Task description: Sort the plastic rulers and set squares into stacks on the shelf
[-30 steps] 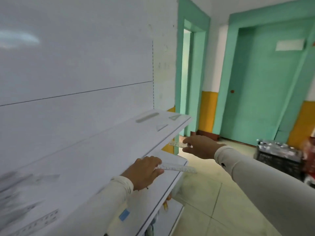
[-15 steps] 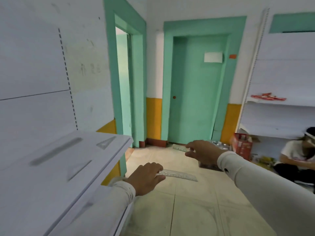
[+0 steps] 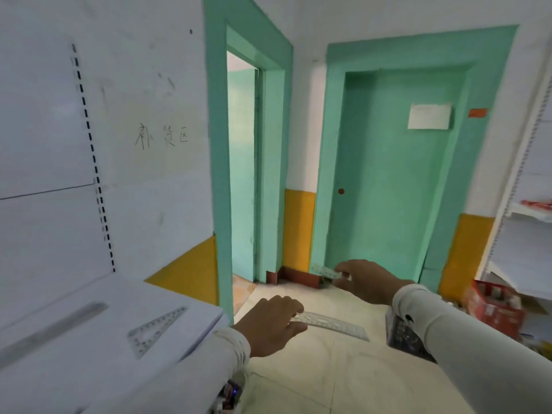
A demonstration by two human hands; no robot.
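I noted the left hand [image 3: 270, 325] gripping a clear ruler [image 3: 331, 321] over the floor, off the shelf [image 3: 89, 369]. Right hand [image 3: 369, 282] pinched another clear piece [image 3: 325, 271], probably a ruler. A set square [image 3: 155, 330] lay on the shelf.

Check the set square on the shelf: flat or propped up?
Flat. The set square lies face down on the shelf top, beside a blurred straight ruler, touched by neither hand.

both hands [image 3: 270, 325] [image 3: 369, 282] have swung off the shelf [image 3: 89, 339], carrying their rulers [image 3: 331, 322] [image 3: 324, 271].
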